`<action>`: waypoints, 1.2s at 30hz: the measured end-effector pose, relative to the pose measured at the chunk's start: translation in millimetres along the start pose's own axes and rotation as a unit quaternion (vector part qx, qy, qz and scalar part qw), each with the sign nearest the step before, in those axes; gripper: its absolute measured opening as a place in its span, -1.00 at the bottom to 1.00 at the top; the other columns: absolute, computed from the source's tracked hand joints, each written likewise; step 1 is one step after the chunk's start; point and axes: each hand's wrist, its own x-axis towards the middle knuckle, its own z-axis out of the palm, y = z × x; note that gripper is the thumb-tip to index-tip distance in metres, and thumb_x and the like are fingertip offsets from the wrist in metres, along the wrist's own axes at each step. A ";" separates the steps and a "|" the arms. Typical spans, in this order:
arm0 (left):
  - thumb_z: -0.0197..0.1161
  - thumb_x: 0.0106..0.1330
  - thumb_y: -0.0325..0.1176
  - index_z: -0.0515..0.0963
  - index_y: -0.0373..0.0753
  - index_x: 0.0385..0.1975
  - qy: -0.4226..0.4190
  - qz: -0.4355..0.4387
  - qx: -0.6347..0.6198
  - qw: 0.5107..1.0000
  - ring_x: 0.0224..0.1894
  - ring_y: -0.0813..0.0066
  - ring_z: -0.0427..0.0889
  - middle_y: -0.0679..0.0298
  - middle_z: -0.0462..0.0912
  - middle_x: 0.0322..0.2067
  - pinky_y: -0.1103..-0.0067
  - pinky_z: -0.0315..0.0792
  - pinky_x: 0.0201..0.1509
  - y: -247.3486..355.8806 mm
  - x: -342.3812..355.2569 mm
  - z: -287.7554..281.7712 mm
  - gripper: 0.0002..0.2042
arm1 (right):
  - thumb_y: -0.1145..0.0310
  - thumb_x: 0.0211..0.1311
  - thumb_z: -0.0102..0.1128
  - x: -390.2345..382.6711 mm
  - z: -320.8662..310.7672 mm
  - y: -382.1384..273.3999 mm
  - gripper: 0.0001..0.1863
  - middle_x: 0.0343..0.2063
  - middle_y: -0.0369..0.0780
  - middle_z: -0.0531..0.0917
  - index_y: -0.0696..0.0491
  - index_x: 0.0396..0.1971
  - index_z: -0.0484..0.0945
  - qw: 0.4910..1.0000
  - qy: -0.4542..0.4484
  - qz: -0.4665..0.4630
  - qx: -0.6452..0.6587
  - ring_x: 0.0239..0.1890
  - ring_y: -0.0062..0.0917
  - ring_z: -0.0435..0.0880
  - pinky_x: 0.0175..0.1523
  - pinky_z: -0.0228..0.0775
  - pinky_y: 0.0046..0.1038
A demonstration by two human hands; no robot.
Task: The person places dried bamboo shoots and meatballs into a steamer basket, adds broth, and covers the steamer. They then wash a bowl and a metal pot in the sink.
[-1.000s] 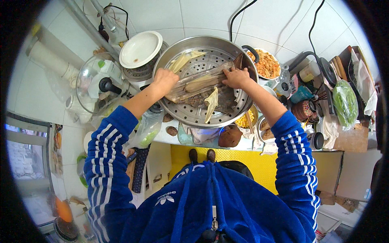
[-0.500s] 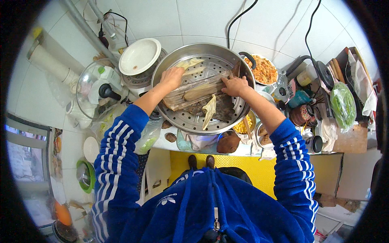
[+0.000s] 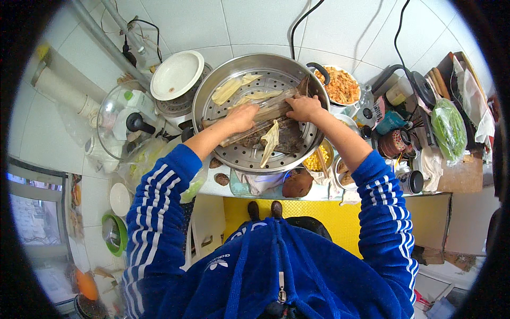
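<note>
One left hand (image 3: 243, 117), one right hand (image 3: 304, 108). Beneath both hands: one perforated steamer (image 3: 279, 80), at least three pale leaf strips (image 3: 270, 143). Beyond the left hand's outer side: one glass lid (image 3: 139, 122), one white plate (image 3: 176, 73). Rightward of the right hand: one bagged green bundle (image 3: 449, 130). Nearer the wearer than both hands: two shoes (image 3: 254, 210).

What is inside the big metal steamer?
Pale strips and brown leaf-like sheets lie above its perforated base. The left hand and right hand touch the sheets; what is beneath the sheets cannot be seen.
</note>
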 end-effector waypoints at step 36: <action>0.15 0.13 -0.55 0.21 -0.28 -0.01 -0.059 -0.070 -0.704 0.704 -0.28 0.46 0.55 0.13 0.51 -0.22 0.56 0.46 -0.16 -4.6 -64.6 -71.2 -0.58 | 0.32 0.11 0.17 -30.4 -47.7 -30.7 -0.86 -0.52 -0.34 0.58 0.06 -0.48 0.47 0.687 0.119 -0.076 0.713 -0.55 -0.74 0.54 -0.49 0.27 -0.72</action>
